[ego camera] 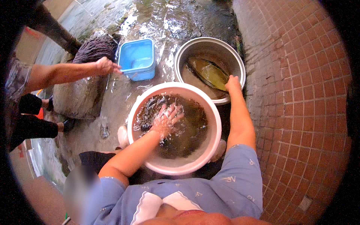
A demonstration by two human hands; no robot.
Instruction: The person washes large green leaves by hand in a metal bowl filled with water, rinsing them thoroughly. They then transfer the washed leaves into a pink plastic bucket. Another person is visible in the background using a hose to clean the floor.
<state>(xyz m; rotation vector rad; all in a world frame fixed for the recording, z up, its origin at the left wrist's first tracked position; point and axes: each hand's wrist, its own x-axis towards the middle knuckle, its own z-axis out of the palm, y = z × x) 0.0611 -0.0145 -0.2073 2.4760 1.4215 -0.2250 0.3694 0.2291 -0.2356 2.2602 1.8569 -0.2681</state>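
Note:
My left hand (168, 117) is spread at the water's surface inside a large pink plastic basin (215, 123), with nothing gripped in it. Small dark pieces (182, 135), too blurred to identify, cover much of the basin's inside under stirred water. Beyond the basin, to its right, stands a round metal pot (180, 67) with murky water in it. My right hand (234, 83) is at the pot's near right rim, closed on the end of a shallow yellow-green oval scoop-like vessel (215, 74) with a dark edge. That vessel lies tilted inside the pot.
A blue square plastic tub (137, 56) stands on the wet stone floor (112, 109). Another person's hand (108, 66) reaches to its left edge. A large stone (80, 98) with a dark mop head (95, 49) lies left. A red-brick tiled surface (306, 92) runs along the right.

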